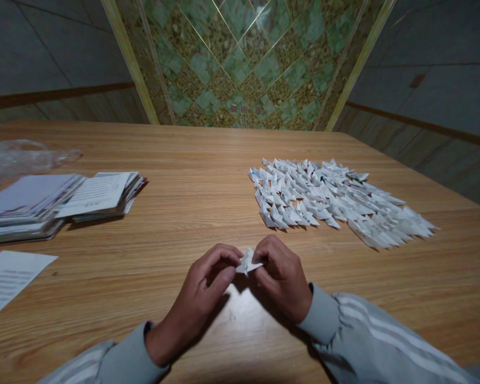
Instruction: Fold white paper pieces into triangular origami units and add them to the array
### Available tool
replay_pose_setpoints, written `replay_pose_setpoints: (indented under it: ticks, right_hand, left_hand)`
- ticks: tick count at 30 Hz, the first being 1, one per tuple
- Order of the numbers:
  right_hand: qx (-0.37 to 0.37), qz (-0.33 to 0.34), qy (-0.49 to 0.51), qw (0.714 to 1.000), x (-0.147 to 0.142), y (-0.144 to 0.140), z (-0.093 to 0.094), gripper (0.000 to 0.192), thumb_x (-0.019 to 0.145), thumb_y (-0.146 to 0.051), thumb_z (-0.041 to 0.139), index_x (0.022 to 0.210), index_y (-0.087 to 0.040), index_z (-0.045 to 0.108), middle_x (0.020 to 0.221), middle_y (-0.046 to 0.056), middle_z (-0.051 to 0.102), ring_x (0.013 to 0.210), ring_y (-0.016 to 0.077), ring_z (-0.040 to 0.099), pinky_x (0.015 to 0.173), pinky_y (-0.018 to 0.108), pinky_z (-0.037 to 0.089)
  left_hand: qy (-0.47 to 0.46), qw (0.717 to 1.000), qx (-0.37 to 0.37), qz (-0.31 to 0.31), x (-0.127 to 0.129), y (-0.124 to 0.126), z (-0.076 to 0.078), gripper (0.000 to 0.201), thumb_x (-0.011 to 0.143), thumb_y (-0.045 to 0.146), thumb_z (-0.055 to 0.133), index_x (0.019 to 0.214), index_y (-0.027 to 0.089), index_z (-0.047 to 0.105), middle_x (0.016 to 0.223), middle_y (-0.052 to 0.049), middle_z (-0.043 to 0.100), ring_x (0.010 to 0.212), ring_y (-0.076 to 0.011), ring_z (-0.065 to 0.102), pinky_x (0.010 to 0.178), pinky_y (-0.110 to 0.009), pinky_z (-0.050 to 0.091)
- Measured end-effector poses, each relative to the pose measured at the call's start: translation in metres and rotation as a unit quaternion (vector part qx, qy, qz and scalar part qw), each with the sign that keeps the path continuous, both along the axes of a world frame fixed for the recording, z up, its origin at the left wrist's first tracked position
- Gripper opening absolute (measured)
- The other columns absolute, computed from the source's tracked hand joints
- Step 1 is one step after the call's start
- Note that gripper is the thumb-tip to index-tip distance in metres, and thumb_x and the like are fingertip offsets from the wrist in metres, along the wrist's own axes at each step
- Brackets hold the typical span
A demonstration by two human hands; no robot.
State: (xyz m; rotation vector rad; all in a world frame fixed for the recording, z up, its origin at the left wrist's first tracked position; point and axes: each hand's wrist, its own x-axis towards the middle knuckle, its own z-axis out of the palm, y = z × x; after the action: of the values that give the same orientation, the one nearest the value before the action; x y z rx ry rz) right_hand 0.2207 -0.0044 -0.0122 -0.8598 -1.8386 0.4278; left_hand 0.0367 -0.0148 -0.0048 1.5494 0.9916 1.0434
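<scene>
- At the far left, a crumpled clear plastic bag (22, 156) is lying on the wooden tabletop (192, 176), just behind the paper stacks.
- Two stacks of printed sheets (60, 202) are resting side by side near the left edge, the nearer edges fanning out a little.
- A single printed sheet (8, 280) is lying flat at the left edge, in front of the stacks and apart from them.
- The left hand (196, 304) is reaching in from below, its grip closing on the left side of a small folded paper piece (248, 262), thumb and forefinger pinching it.
- The folded paper piece is sitting between the two hands, just above the tabletop, near the front middle.
- The right hand (282, 280) is pinching the right side of the same piece, fingers curling tightly over it.
- Farther back and to the right, a broad spread of finished folded paper pieces (336, 202) is covering the tabletop, well apart from the hands.
</scene>
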Motion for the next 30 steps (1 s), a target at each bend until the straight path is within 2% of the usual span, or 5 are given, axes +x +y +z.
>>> replay_pose_setpoints:
  ticks: [5,12,17,25,30]
  right_hand:
    - [0.038,0.016,-0.025,0.999,0.001,-0.001,0.001,0.018,0.088,-0.004,0.055,0.084,-0.021,0.051,0.078,0.0,0.052,0.073,0.0153,0.05,0.064,0.026,0.039]
    - [0.014,0.071,-0.055,0.996,0.001,-0.003,0.0,0.015,0.088,-0.006,0.05,0.09,-0.021,0.052,0.085,0.004,0.057,0.082,0.0187,0.054,0.071,0.03,0.043]
    - [-0.023,0.063,-0.052,0.996,0.001,-0.004,0.005,0.014,0.086,-0.012,0.05,0.096,-0.019,0.056,0.09,0.007,0.063,0.088,0.0221,0.057,0.084,0.039,0.043]
    - [-0.089,0.081,0.013,0.993,0.0,-0.003,0.006,0.015,0.087,-0.024,0.069,0.099,-0.019,0.061,0.095,0.006,0.065,0.091,0.0195,0.06,0.077,0.031,0.047]
    - [-0.102,0.075,0.015,0.992,-0.001,-0.003,0.005,0.012,0.089,-0.019,0.066,0.1,-0.02,0.061,0.092,0.004,0.065,0.083,0.0169,0.061,0.073,0.029,0.048]
  left_hand:
    - [-0.049,0.991,-0.122,0.008,0.003,0.003,-0.001,0.025,0.088,0.041,0.065,0.083,0.016,0.065,0.068,0.0,0.06,0.063,-0.0134,0.056,0.061,-0.025,0.046]
    - [-0.19,0.956,-0.225,-0.003,0.006,0.005,-0.014,0.038,0.075,0.034,0.082,0.105,0.017,0.065,0.09,-0.003,0.07,0.076,-0.0142,0.065,0.069,-0.024,0.05]
    - [-0.178,0.968,-0.177,-0.004,0.007,0.004,-0.011,0.03,0.076,0.024,0.082,0.103,0.02,0.068,0.097,-0.003,0.072,0.091,-0.0168,0.067,0.081,-0.026,0.052]
    - [-0.102,0.987,-0.111,0.064,0.002,0.002,-0.008,0.032,0.081,0.025,0.074,0.113,0.026,0.074,0.105,-0.004,0.073,0.094,-0.0192,0.067,0.082,-0.028,0.052]
    - [-0.043,0.997,-0.018,0.061,0.001,0.004,-0.006,0.024,0.085,0.024,0.07,0.108,0.027,0.077,0.11,-0.004,0.07,0.105,-0.0206,0.064,0.089,-0.029,0.051]
